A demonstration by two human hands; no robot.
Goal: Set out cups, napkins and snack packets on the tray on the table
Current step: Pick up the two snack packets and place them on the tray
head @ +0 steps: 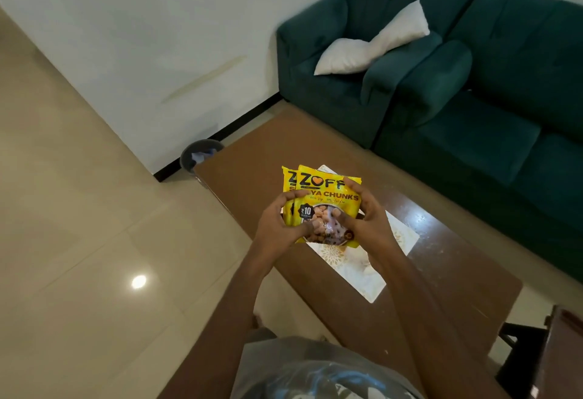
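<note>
Centre frame: my left grip [277, 222] & right grip [362, 215] both closed round two yellow snack packets [328, 196], held above the white tray [356, 275] on the tabletop [252, 152]. Tray looks bare where visible; no cups/napkins seen, so early days.

Illumination dim and even, from overhead. One ceiling lamp reflects as a bright spot on the floor tiles [138, 282]; a second glare patch sits near the table's [258, 146] right edge. Wide-angle bending at frame edges. Overall softness; shadows faint.
</note>
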